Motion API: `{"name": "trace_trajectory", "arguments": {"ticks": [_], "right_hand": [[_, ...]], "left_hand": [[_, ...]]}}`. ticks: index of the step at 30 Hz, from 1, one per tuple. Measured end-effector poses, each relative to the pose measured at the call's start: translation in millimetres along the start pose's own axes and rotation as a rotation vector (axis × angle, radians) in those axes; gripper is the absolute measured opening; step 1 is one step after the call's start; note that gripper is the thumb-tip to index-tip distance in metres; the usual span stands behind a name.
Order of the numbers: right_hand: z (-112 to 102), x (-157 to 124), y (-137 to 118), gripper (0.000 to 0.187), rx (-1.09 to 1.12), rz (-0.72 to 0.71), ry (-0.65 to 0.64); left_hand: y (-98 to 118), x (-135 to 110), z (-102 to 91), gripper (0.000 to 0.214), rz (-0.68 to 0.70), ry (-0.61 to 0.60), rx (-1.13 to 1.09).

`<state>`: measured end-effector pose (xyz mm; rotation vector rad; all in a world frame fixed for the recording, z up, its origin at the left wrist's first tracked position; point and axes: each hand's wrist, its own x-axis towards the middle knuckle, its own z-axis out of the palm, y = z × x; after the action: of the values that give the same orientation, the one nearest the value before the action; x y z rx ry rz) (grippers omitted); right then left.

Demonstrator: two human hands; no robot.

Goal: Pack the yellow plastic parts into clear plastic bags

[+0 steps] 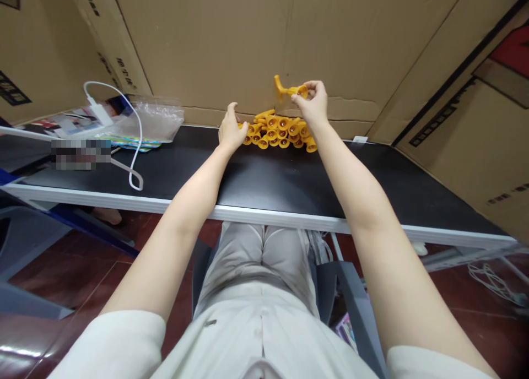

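Observation:
My right hand [314,104] is closed in a pinch on a yellow funnel-ended plastic piece [294,90], held up above a pile. The piece has a round open cup at the hand's end and a bent crossbar at its left end. Below it, a pile of similar yellow pieces [283,132] lies stacked on the black table, most cups facing me. Beside the pile's left end rests my left hand [232,130], its fingers apart and its thumb by the nearest cups. Part of the pile behind that hand is hidden.
Cardboard panels [215,43] stand behind the table and at both sides. On the left of the black tabletop [273,180] lie a clear plastic bag [149,120], a white charger with cable [101,113] and colourful packets [140,143]. A grey-white edge [285,218] runs along the front.

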<state>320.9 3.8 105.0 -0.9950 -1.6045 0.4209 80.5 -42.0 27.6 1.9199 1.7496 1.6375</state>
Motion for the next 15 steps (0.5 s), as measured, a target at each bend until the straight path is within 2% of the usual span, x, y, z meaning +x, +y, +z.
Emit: {"name": "trace_trajectory", "arguments": {"ticks": [4,9,12,15], "right_hand": [[18.2,-8.2,-3.0,0.044,-0.254,-0.153,-0.029],[55.8,-24.9,-12.0,0.049,-0.374,-0.22,-0.204],[74.9,-31.3,-11.8,0.052,-0.483,-0.266,-0.318],[86.2,-35.5,-6.9,0.059,-0.682,-0.288,-0.417]], "left_hand": [[-10.0,3.9,-4.3,0.068,-0.077,0.027,0.077],[-20.1,4.6,-7.5,0.078,-0.283,-0.017,0.141],[-23.8,3.8,-7.3,0.08,-0.346,-0.028,0.153],[-25.6,3.5,-6.4,0.085,-0.401,-0.06,0.19]]}}
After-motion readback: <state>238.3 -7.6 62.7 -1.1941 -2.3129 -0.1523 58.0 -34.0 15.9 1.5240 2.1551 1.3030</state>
